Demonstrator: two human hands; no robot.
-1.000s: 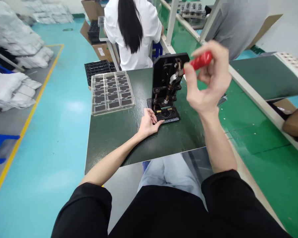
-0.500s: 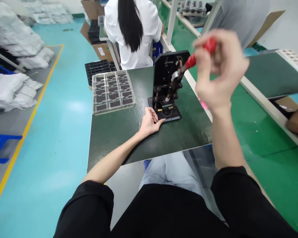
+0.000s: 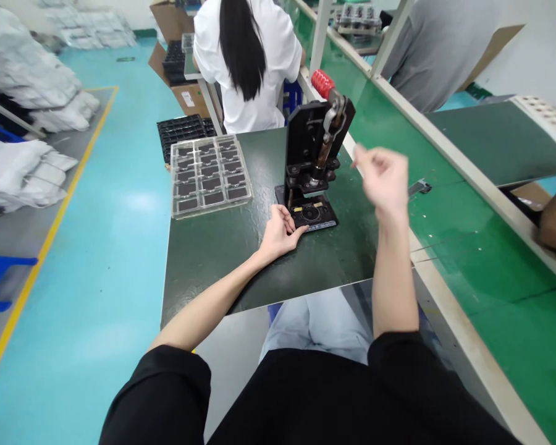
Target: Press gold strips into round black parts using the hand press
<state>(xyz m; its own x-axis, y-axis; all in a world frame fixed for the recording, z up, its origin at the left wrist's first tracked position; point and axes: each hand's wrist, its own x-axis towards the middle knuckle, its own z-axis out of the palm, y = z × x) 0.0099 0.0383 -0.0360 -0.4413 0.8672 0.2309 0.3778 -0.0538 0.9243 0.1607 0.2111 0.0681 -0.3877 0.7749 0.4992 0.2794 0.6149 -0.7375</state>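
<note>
A black hand press (image 3: 310, 136) stands on the dark green table (image 3: 278, 278). Its red lever handle (image 3: 323, 83) points up and back, with no hand on it. My left hand (image 3: 280, 233) touches the front left corner of the press base (image 3: 322, 220), thumb along the front edge, fingers curled at the side. My right hand (image 3: 383, 176) is in the air to the right of the press, blurred; whether its fingers hold anything is hard to tell. A round recess and a small yellow piece show on the base.
A clear tray (image 3: 210, 201) with dark pieces in its compartments lies on the table's left. Black trays (image 3: 180, 131) are stacked behind it. A person in white (image 3: 254, 62) sits ahead. A green conveyor (image 3: 467, 228) runs along the right.
My right hand has let go of the red handle and moved down, to the right of the press. The handle now stands further up and back, and the press head is raised. My left hand has stayed.
</note>
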